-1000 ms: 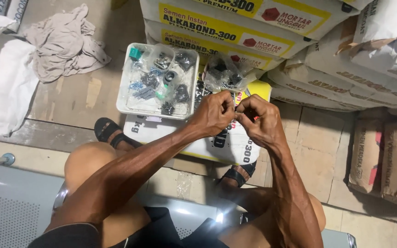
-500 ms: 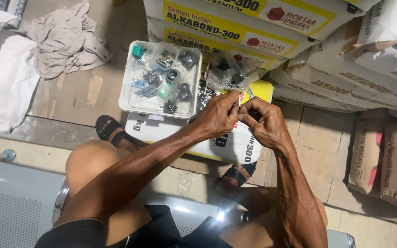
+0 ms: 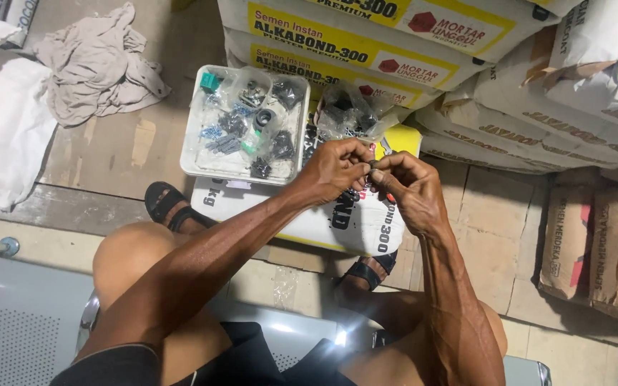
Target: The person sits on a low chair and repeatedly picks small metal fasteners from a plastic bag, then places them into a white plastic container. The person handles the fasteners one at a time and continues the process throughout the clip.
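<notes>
A small dark part (image 3: 374, 166) is pinched between the fingertips of both hands, held in the air above a sack (image 3: 337, 214) that lies flat on the floor in front of the person's knees; what kind of part it is cannot be told, it is too small. The left hand (image 3: 334, 170) is closed on it from the left with thumb and forefinger together, and the right hand (image 3: 409, 187) is closed on it from the right, fingers curled, so the two hands touch at the part. Just beyond the hands, at the sack's far edge, a clear bag (image 3: 348, 114) of dark hardware rests against the stacked sacks (image 3: 366, 43) behind. To its left a white tray (image 3: 192, 161) sits on the sack's far left corner, filled with small clear packets of screws, washers and dark fittings, and a green piece (image 3: 211, 81) lies in the tray's far left corner. A yellow corner (image 3: 403, 139) shows just behind the right hand. Sandalled feet (image 3: 162, 204) stand at the sack's near edge, one at each side. Farther left on the floor lie a crumpled grey cloth (image 3: 98, 61) and a white bag (image 3: 1, 136). At the right, brown paper sacks (image 3: 595, 250) lean on the tiled floor. The person sits on a grey perforated metal seat (image 3: 16, 329).
</notes>
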